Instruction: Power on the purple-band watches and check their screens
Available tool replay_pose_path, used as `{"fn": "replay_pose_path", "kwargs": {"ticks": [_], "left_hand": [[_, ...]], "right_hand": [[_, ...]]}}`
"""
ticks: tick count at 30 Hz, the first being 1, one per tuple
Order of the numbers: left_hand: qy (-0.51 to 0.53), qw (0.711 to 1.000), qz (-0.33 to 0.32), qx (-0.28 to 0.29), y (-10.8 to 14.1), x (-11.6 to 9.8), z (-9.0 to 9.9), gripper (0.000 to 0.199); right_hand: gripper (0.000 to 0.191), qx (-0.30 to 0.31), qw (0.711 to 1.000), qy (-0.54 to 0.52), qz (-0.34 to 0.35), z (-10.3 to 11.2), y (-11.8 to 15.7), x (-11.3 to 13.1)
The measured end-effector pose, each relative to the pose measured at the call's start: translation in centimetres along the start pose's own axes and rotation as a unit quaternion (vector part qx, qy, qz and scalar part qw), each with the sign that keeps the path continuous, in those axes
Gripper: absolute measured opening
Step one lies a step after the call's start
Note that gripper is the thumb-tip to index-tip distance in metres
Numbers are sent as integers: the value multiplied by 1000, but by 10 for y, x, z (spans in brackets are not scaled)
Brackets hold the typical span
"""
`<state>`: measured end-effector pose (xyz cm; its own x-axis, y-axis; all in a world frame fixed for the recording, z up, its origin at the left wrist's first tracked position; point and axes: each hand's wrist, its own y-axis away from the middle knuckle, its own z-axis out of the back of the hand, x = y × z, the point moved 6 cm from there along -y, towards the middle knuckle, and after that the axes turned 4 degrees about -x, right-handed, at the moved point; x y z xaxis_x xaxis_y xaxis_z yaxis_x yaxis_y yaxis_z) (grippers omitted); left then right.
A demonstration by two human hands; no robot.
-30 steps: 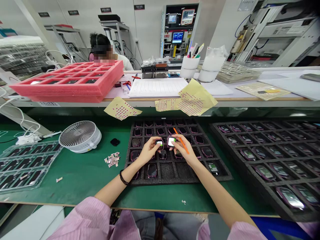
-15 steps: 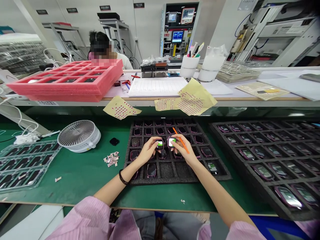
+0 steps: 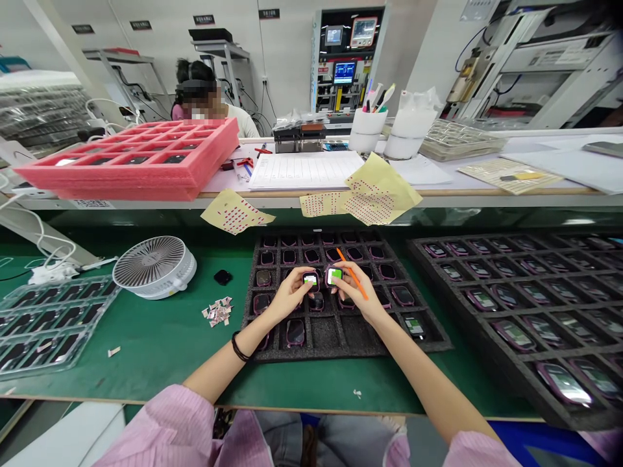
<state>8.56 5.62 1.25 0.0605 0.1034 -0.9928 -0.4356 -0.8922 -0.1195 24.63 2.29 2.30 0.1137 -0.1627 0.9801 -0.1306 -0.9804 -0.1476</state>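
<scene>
Over the black foam tray (image 3: 311, 351), my left hand (image 3: 288, 293) pinches a smartwatch case (image 3: 310, 279) with a lit white-and-green screen. Close beside it, my right hand (image 3: 364, 295) grips a second smartwatch case (image 3: 334, 277), its screen also lit. A thin orange stick (image 3: 357, 283) lies across the right hand, tucked in its fingers. Both watches are strapless and tilted toward me. Dark-screened watches with purplish frames sit in many compartments of the tray beneath. One watch (image 3: 415, 327) at the tray's lower right has a lit screen.
Another foam tray (image 3: 511, 383) of watches stands at right. On the left are a white fan (image 3: 154, 267), a clear plastic tray (image 3: 92, 337), a dark square part (image 3: 222, 277) and small scraps (image 3: 218, 312). A shelf holds pink foam trays (image 3: 185, 178); a person (image 3: 238, 120) sits beyond.
The screens of both held watches show a somewhat different white-and-green picture. My hands have barely moved. The person beyond the shelf has raised their head slightly.
</scene>
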Motion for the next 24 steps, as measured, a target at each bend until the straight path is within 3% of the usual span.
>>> {"fn": "replay_pose_path", "kwargs": {"ticks": [8,13,18,24], "left_hand": [[-19,1000,2,-12,-2,1,4,37],[3,1000,3,21,-1,5,-2,41],[-4,999,-11,32,-1,6,-5,51],[-9,1000,9,-11,-2,3,3,37]], "right_hand": [[29,-22,1000,-7,-17,3,1,0],[28,-69,997,9,-34,9,2,0],[38,-42,999,9,-23,4,1,0],[46,0,1000,17,5,-1,0,2]]}}
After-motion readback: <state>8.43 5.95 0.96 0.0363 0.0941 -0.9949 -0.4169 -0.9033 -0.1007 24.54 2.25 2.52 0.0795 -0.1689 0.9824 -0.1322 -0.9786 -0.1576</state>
